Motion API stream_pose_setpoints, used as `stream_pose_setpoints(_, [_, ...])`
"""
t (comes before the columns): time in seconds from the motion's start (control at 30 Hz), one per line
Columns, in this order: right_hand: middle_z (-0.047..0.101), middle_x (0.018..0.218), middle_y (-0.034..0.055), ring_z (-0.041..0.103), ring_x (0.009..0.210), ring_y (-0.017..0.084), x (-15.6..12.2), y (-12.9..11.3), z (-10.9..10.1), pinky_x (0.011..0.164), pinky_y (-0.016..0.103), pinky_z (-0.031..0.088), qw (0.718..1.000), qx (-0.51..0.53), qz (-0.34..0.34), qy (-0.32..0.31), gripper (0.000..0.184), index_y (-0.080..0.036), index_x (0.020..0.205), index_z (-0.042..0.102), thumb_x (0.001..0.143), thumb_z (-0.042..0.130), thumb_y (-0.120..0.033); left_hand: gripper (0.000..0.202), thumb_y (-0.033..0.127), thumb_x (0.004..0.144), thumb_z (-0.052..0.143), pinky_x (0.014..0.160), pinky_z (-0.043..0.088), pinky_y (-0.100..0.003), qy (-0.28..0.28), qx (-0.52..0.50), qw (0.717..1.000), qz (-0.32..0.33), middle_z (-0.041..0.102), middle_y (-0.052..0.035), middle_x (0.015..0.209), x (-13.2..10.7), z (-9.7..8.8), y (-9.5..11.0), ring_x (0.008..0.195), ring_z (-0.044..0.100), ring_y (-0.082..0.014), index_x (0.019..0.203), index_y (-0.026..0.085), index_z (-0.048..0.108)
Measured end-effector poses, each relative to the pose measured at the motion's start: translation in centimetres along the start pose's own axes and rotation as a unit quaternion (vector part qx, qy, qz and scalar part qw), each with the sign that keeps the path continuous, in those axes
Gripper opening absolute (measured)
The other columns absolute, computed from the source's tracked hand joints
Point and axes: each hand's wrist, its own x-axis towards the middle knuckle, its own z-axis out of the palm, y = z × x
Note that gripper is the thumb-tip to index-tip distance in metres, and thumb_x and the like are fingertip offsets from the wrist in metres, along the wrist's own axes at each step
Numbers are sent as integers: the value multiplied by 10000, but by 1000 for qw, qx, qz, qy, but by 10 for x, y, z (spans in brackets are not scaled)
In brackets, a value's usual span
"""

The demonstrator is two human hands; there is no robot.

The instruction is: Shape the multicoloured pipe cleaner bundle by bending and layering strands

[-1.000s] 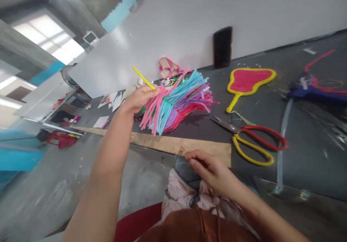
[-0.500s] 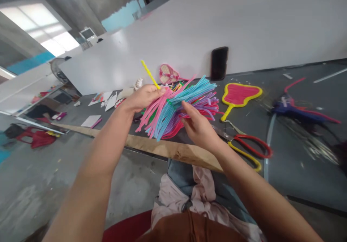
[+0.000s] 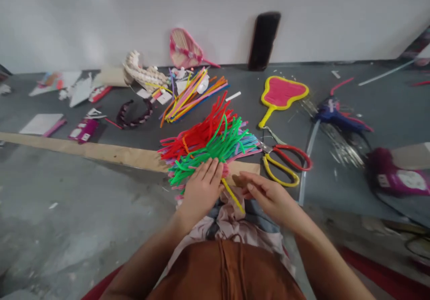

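A thick bundle of pipe cleaners lies at the table's front edge, with green ones (image 3: 223, 143) on top and red ones (image 3: 201, 134) behind. Blue, purple and pink ends stick out beneath. My left hand (image 3: 203, 185) rests flat on the green part, fingers stretched out and side by side; its thumb is hidden. From the bundle a yellow fuzzy stem (image 3: 233, 196) points towards my body. Just right of that stem hovers my right hand (image 3: 265, 194), fingers loosely bent and apart, with nothing visible in them. Scissors (image 3: 266, 147) with red and yellow handles lie to the right.
Loose pipe cleaners (image 3: 191, 98) lie behind the bundle, near a dark headband (image 3: 131, 123) and a purple pack (image 3: 83, 129). A red-and-yellow paddle shape (image 3: 284, 91) and a blue glue gun (image 3: 344, 119) are on the right. A phone (image 3: 264, 40) leans against the white panel.
The bundle was held up with its pink and blue side showing; now it lies lower, green and red side up, stem towards me. My view has tilted down and my right hand has left the bundle.
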Motion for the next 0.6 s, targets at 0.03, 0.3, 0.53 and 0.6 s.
stream_pose_setpoints(0.03, [712,1188,111,733,855,191,0,0,2,772,388,641,1000,3,6,3,369,-210,1272,626,952,495,-337,567,429,946,537,1110,426,-463,-18,-14,1000,-1,536,-178,1458,0,-1,-1,1360,493,-324,1403,93,528])
stream_pose_setpoints(0.3, [677,1048,82,691,674,119,34,-23,5,671,309,626,980,132,148,-9,429,-167,1315,511,918,534,-326,740,610,906,516,1149,354,-544,-60,-34,998,13,450,-180,1525,9,-13,-6,1407,424,-344,1421,78,505])
stream_pose_setpoints(0.53, [632,1002,40,678,716,113,38,-28,12,672,278,606,974,173,144,6,427,-199,1217,553,855,666,-397,774,637,924,458,1219,202,-556,-45,-87,995,9,399,-123,1565,2,2,-8,1456,357,-311,1497,119,402])
stream_pose_setpoints(0.6, [623,1022,35,673,715,107,38,-28,15,661,273,605,981,145,124,26,386,-211,1176,574,854,673,-400,750,626,919,488,1223,203,-542,-54,-96,994,-5,403,-98,1566,3,2,-7,1455,361,-301,1495,152,414])
